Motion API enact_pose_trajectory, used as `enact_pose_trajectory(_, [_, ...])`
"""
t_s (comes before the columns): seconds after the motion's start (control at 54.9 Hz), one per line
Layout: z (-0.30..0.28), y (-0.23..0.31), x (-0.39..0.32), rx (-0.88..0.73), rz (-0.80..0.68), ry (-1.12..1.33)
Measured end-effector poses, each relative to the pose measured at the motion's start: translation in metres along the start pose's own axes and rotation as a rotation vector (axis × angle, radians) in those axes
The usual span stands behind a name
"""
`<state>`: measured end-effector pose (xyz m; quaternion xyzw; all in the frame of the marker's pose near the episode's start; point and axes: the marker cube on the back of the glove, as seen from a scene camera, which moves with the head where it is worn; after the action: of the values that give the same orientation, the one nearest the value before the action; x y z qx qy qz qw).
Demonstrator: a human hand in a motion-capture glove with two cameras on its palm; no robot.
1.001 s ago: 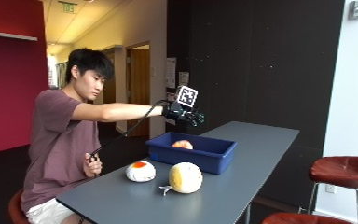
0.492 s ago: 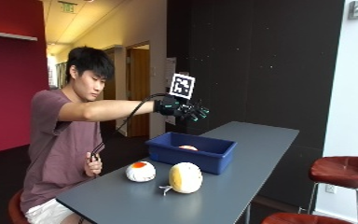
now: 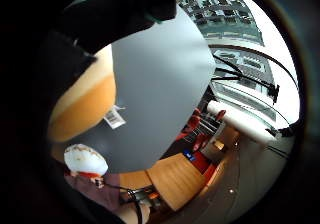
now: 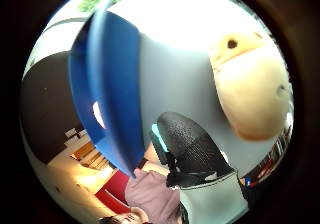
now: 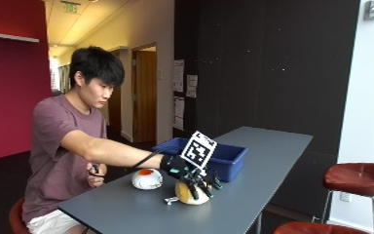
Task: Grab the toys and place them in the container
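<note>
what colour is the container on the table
Blue: the container shows best in the outside view, behind the gloved right hand.

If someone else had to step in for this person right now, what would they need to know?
Right hand: gloved, down over the yellow toy on the grey table, fingers draped on it; the toy has not left the table.
White and orange toy: on the table beside the yellow one, untouched.
Blue container: just behind both toys. What it holds cannot be seen from here.
Bare hand: near the person's lap, not in use.
Done: nothing that can be confirmed now.
Left: lift the yellow toy into the container, then the white and orange one.
</note>
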<state>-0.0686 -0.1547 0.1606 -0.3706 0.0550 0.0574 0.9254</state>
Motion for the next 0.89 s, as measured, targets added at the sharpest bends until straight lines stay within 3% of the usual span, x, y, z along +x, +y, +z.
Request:
enact_pose_trajectory(0.091, [0.020,-0.008,0.003,0.085,-0.074,-0.005])
enact_pose_trajectory(0.546, [0.017,-0.023,0.013,0.538,-0.101,-0.178])
enact_pose_trajectory(0.728, [0.003,-0.012,0.014,0.411,-0.113,-0.139])
enact_pose_trajectory(0.892, [-0.036,0.016,0.019,0.402,-0.087,-0.145])
